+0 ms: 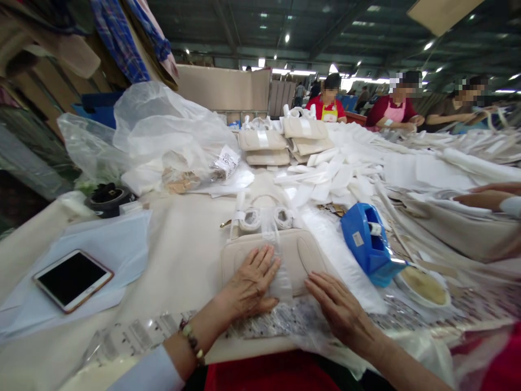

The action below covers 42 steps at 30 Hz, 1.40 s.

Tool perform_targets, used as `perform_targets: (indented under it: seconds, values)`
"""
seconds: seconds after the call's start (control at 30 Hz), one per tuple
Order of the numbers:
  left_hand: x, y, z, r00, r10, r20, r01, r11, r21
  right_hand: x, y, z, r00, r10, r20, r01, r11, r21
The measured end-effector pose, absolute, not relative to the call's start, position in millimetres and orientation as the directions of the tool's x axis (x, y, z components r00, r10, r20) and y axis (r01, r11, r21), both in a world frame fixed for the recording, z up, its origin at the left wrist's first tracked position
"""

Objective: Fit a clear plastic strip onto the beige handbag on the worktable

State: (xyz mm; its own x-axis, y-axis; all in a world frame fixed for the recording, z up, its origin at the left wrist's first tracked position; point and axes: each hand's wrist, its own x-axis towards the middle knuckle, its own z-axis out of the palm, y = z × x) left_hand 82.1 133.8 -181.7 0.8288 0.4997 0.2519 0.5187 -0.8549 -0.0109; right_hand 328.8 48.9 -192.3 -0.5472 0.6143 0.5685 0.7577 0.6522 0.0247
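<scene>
A cream handbag (301,252) lies flat on the table in front of me, its wrapped handles (264,217) pointing away. A clear plastic strip (275,255) runs over its middle. My left hand (250,282) presses flat on the bag and the strip, fingers spread. Flat beside it on the bag's near right corner lies my right hand (340,309), over printed clear plastic (285,323). Neither hand grips anything.
A blue tape dispenser (368,244) stands right of the bag, a small dish (423,285) beside it. A phone (72,279) lies at the left on white paper. Big plastic bags (163,130) and stacked cream bags (264,146) fill the back. Another person's hand (484,198) reaches in from the right; workers sit at the far end.
</scene>
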Motion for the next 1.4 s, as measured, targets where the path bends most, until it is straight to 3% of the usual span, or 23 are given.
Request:
perform_targets:
  seconds: [0.2,0.3,0.47,0.7,0.97,1.13,1.4]
  values:
    - [88,145,-182,0.816,0.51,0.272,0.534,-0.845,-0.018,337,15,-199,-0.608,0.681,0.409,0.73,0.681,-0.049]
    - [87,144,-181,0.815,0.515,0.265,0.539,-0.842,-0.022,336,15,-202,-0.546,0.732,0.408,0.76,0.638,-0.128]
    - [88,143,-181,0.815,0.52,0.255,0.544,-0.838,-0.03,340,27,-207,-0.529,0.717,0.455,0.707,0.669,-0.232]
    - [85,144,-177,0.824,0.513,0.242,0.535,-0.845,-0.029,331,39,-219,-0.496,0.605,0.623,0.734,0.676,-0.073]
    - [86,148,-182,0.79,0.512,0.338,0.563,-0.823,-0.071,270,38,-205,-0.594,0.495,0.634,0.559,0.821,-0.118]
    - [87,148,-185,0.787,0.476,0.392,0.548,-0.832,-0.091,270,36,-198,-0.669,0.514,0.537,0.535,0.834,-0.132]
    - [79,146,-185,0.815,0.396,0.424,0.468,-0.88,-0.078,277,33,-202,-0.607,0.484,0.63,0.566,0.82,-0.086]
